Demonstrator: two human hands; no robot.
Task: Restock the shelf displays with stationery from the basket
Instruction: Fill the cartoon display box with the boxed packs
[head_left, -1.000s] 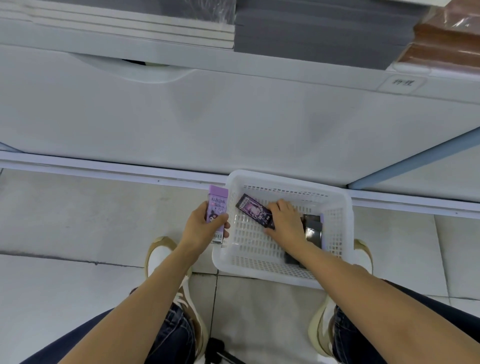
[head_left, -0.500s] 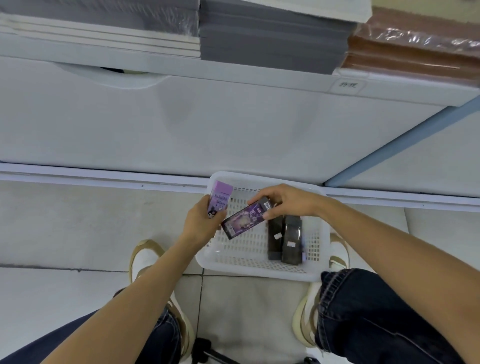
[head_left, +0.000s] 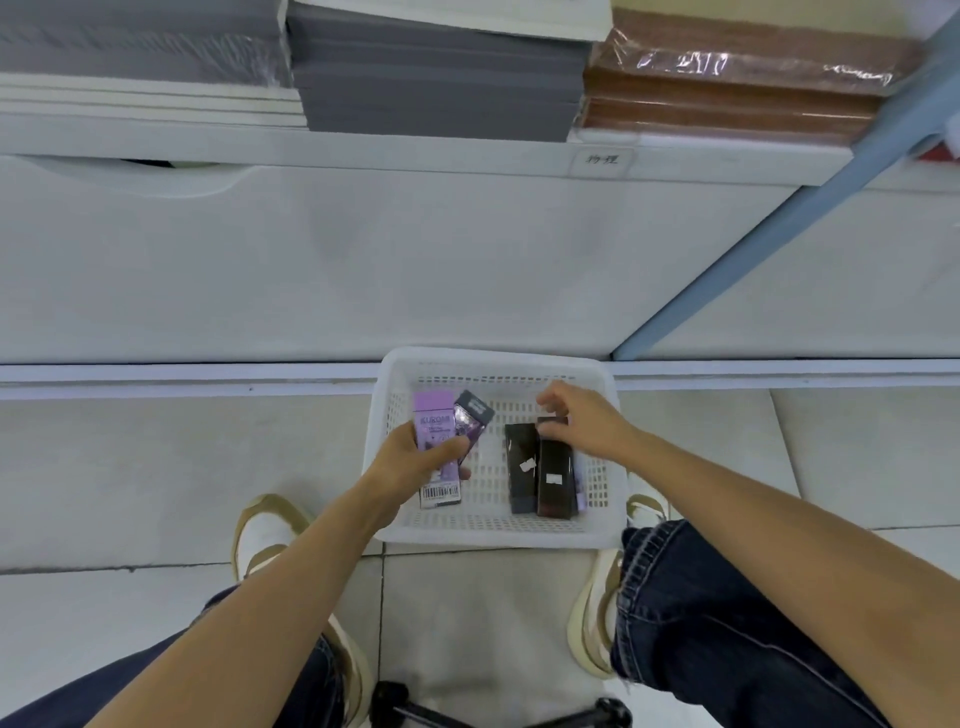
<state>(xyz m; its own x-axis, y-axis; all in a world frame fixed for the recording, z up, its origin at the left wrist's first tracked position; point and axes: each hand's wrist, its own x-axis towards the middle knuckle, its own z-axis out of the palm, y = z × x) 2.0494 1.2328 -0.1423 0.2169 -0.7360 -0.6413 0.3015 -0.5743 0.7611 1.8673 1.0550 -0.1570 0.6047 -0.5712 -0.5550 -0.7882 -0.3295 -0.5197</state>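
Lilac stationery box (head_left: 435, 451): I see it clamped in the left hand (head_left: 410, 457) over the left part of the white basket (head_left: 498, 358); long axis runs toward the shelf, barcode end nearest me. Print reads "KUROMI"; smaller text illegible. Dark purple pack (head_left: 470, 423): gripped behind the box in that hand, tilted right, partly hidden. Two black boxes (head_left: 540, 470): lying side by side on the basket floor, lengthwise, each with a small white sticker I cannot read. Right hand (head_left: 584, 421): fingers curled on their far ends; whether it grips, I cannot tell. Shelf tag (head_left: 601, 160): handwritten, unclear.
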